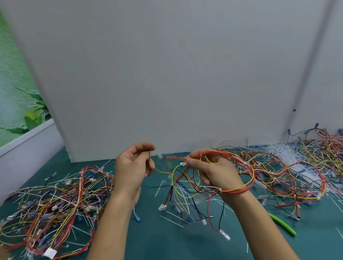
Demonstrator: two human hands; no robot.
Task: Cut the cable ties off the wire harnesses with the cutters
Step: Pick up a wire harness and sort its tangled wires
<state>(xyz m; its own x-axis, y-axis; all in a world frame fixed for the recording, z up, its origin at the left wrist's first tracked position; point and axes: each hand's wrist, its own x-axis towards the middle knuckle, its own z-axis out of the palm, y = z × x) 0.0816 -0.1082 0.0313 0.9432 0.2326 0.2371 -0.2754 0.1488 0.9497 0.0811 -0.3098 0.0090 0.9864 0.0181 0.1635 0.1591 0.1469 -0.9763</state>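
My right hand (213,171) grips a looped wire harness (251,170) of red and yellow wires, held above the green mat; the loop hangs round my wrist, and a white cable tie (220,190) binds it there. My left hand (133,166) is raised beside it and pinches a thin dark wire (149,158) between thumb and fingers. The cutters (282,224), with a lime-green handle, lie on the mat to the right of my right forearm, partly hidden by it. Neither hand holds them.
A heap of tangled harnesses (55,206) lies on the left of the green mat (167,254), a larger heap (314,163) on the right. Cut white tie pieces (172,217) are scattered about. A grey board (171,67) stands upright behind.
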